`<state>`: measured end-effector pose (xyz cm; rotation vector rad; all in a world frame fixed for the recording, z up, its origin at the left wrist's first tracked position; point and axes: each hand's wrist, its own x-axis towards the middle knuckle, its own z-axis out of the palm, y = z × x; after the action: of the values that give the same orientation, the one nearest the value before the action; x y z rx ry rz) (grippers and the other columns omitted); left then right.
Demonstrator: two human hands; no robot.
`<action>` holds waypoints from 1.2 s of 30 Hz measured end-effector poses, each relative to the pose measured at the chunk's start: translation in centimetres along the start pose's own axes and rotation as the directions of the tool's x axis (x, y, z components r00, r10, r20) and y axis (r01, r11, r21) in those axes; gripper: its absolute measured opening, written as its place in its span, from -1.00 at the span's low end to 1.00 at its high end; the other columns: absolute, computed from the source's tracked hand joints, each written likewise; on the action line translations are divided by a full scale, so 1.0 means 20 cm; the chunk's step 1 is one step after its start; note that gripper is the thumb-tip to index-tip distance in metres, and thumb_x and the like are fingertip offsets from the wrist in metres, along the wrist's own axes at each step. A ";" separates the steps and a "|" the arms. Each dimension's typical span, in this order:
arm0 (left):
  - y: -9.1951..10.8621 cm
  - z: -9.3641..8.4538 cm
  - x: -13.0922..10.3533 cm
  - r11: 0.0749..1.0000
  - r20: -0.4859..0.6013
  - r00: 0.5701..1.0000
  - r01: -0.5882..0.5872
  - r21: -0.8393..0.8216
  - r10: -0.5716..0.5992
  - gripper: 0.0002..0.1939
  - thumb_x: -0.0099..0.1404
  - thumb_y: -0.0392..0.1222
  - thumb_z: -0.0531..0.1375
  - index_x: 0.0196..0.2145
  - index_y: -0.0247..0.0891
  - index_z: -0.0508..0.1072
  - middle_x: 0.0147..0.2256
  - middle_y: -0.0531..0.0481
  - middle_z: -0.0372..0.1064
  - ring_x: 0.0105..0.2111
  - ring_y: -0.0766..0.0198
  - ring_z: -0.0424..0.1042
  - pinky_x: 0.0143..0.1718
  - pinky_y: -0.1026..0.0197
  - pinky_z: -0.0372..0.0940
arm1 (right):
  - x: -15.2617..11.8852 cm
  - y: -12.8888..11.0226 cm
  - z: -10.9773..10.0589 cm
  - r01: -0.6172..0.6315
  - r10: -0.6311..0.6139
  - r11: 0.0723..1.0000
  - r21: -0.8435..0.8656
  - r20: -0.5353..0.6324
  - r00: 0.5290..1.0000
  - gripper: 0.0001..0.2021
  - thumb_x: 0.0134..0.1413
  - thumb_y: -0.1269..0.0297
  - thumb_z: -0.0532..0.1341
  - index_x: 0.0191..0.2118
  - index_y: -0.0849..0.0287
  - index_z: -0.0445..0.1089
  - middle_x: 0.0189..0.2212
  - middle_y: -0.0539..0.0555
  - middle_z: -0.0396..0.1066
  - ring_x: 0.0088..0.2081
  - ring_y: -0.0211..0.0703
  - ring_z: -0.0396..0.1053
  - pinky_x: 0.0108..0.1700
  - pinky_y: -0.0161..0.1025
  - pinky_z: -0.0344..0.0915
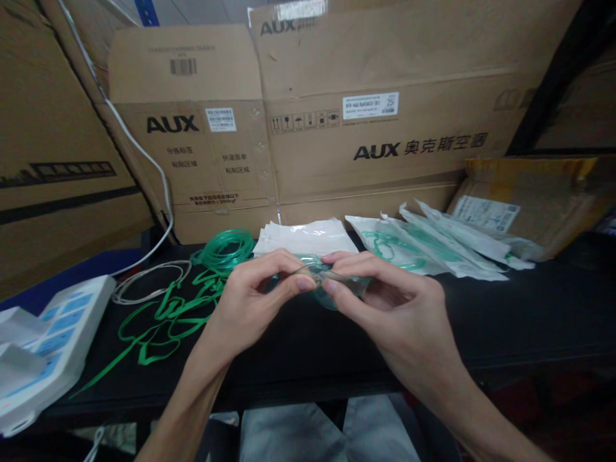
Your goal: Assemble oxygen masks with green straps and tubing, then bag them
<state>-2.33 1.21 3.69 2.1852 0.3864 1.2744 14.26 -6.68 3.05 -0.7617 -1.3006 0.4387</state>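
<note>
Both hands meet over the black table, pinching a clear greenish plastic mask [327, 296] between them. My left hand [267, 289] has thumb and forefinger closed on the mask's left side, near its middle. On the other side, my right hand [392, 289] grips the mask with thumb and fingers, its fingertips almost touching the left thumb. A thin strip or wire seems to run under the fingertips; its details are too small to tell. Left of the hands lie a coil of green tubing [228, 247] and tangled green elastic straps [180, 314]. Behind the hands is a stack of white bags [308, 236].
Several packaged green items [423, 247] lie at the back right, beside a taped carton [520, 205]. Large cardboard panels [308, 141] stand along the back. A white power strip [62, 340] and a thin pale cable loop [149, 282] are on the left of the black table [520, 321].
</note>
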 end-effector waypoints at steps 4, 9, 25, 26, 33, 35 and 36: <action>0.00 -0.01 0.00 0.999 0.022 1.000 -0.002 0.035 0.001 -0.83 0.35 -0.16 0.28 -0.39 -0.25 0.53 -0.41 0.03 0.47 -0.36 0.29 0.41 -0.26 0.26 0.29 | 0.01 0.01 -0.02 -0.012 0.011 1.000 0.018 0.047 0.999 -0.84 -0.02 0.54 0.40 -0.40 0.09 0.59 -0.35 0.00 0.59 -0.11 -0.14 0.54 -0.04 -0.27 0.49; 0.01 -0.01 0.00 0.998 0.035 0.999 0.028 0.055 -0.030 -0.81 0.36 -0.14 0.27 -0.39 -0.26 0.53 -0.40 0.01 0.47 -0.35 0.28 0.42 -0.26 0.26 0.29 | 0.03 0.01 -0.06 -0.027 0.026 1.000 0.010 0.131 0.991 -0.83 -0.02 0.52 0.42 -0.38 0.06 0.62 -0.32 0.01 0.62 -0.11 -0.10 0.55 0.01 -0.19 0.49; 0.01 0.01 0.00 0.970 0.094 0.965 0.242 0.024 -0.243 -0.70 0.38 -0.06 0.23 -0.45 -0.28 0.49 -0.44 0.07 0.37 -0.38 0.32 0.30 -0.32 0.31 0.20 | 0.09 0.08 -0.10 -0.473 0.423 0.848 0.238 0.233 0.876 -0.76 0.11 0.18 0.40 -0.11 0.11 0.56 -0.17 0.07 0.57 -0.16 -0.19 0.51 -0.15 -0.34 0.43; 0.00 0.01 0.00 0.965 0.082 0.962 0.259 0.031 -0.261 -0.70 0.38 -0.05 0.23 -0.44 -0.28 0.50 -0.43 0.06 0.38 -0.38 0.32 0.31 -0.33 0.31 0.20 | 0.08 0.10 -0.09 -0.413 0.384 0.888 0.200 0.171 0.907 -0.74 0.12 0.17 0.39 -0.08 0.10 0.54 -0.11 0.07 0.56 -0.10 -0.17 0.51 -0.11 -0.32 0.43; -0.01 0.05 0.02 0.953 -0.060 0.953 0.301 0.048 -0.298 -0.70 0.38 -0.02 0.22 -0.39 -0.29 0.55 -0.42 0.04 0.44 -0.38 0.28 0.34 -0.34 0.30 0.22 | 0.01 0.13 -0.02 0.160 -0.122 0.899 -0.409 0.118 0.986 -0.62 0.11 0.25 0.39 0.06 0.04 0.44 0.10 0.15 0.38 0.15 0.02 0.35 0.15 -0.10 0.36; 0.00 0.05 0.02 0.957 -0.042 0.958 0.285 0.048 -0.283 -0.70 0.38 -0.02 0.22 -0.38 -0.29 0.55 -0.41 0.02 0.46 -0.37 0.27 0.36 -0.32 0.29 0.24 | 0.01 0.14 -0.01 0.219 -0.175 0.864 -0.453 0.139 0.975 -0.66 0.14 0.28 0.36 0.04 0.04 0.46 0.05 0.15 0.42 0.11 0.01 0.39 0.17 -0.08 0.35; 0.00 0.05 0.02 0.963 -0.029 0.964 0.266 0.052 -0.265 -0.70 0.39 -0.03 0.21 -0.39 -0.29 0.55 -0.41 0.02 0.47 -0.37 0.26 0.38 -0.32 0.29 0.25 | 0.01 0.15 -0.01 0.228 -0.181 0.861 -0.454 0.145 0.973 -0.68 0.15 0.30 0.35 0.04 0.04 0.46 0.03 0.15 0.43 0.10 0.01 0.41 0.17 -0.07 0.35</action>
<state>-1.23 1.11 3.57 2.0816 0.7066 1.1515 14.89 -4.54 1.04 -0.9980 -1.5885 -0.0214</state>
